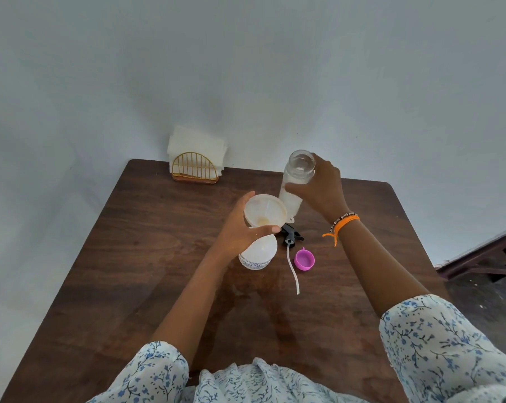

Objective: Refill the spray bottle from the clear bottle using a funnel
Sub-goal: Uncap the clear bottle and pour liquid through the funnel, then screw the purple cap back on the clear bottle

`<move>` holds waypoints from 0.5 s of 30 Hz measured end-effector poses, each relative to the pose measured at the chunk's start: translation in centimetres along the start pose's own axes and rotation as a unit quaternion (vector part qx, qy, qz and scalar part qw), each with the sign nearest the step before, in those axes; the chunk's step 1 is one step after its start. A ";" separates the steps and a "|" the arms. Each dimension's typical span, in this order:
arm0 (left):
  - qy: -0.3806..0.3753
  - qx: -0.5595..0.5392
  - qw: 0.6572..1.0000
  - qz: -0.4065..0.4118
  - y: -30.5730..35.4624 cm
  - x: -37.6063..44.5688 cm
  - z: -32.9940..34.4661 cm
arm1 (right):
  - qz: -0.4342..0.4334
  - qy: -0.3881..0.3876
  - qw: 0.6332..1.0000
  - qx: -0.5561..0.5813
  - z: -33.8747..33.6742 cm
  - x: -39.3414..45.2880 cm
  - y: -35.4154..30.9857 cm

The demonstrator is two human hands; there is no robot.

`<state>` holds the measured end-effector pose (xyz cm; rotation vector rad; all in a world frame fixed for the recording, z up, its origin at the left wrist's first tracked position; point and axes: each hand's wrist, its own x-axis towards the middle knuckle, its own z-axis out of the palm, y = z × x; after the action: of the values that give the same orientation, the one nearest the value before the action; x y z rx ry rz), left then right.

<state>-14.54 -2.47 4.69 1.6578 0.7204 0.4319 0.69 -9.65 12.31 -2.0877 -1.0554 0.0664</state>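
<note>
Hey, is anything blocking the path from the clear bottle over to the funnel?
Nothing visible does. The right hand grips the uncapped clear plastic bottle just behind the white plastic funnel, which the left hand steadies in the white spray bottle. The funnel's mouth is open.

A gold wire napkin holder (194, 169) with white napkins (196, 144) stands at the wooden table's (147, 228) far edge

Dark wood-grain table (158, 242), faintly glossy; translucent plastic funnel (264, 209); gold wire napkin holder (194, 169); clear bottle (296, 181).
</note>
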 end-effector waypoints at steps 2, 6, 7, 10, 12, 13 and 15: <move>-0.001 -0.001 1.000 -0.004 0.0 0.2 -0.2 | 0.011 0.006 0.999 0.033 -0.3 0.1 -0.3; 0.010 0.030 0.999 -0.009 0.2 0.8 -0.6 | 0.006 0.026 0.998 0.061 -0.6 0.4 -0.8; 0.019 0.044 0.999 -0.008 0.4 1.0 -0.7 | 0.004 0.032 0.998 0.057 -0.6 0.6 -0.9; 0.050 0.064 0.997 0.019 1.6 2.0 -1.2 | -0.005 0.048 0.997 0.063 -0.8 1.1 -1.5; 0.056 0.090 0.993 0.058 3.2 2.8 -1.4 | -0.023 0.065 0.994 0.080 -1.1 1.6 -2.0; 0.054 0.108 0.990 0.079 4.1 3.4 -1.3 | -0.030 0.075 0.993 0.089 -1.2 1.9 -2.3; 0.046 0.128 0.985 0.108 5.6 4.5 -1.0 | -0.035 0.092 0.989 0.108 -1.5 2.5 -2.9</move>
<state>-10.60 0.82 9.92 1.9793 0.6872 0.5930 0.96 -7.78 15.96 -1.8234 -0.9626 -0.0452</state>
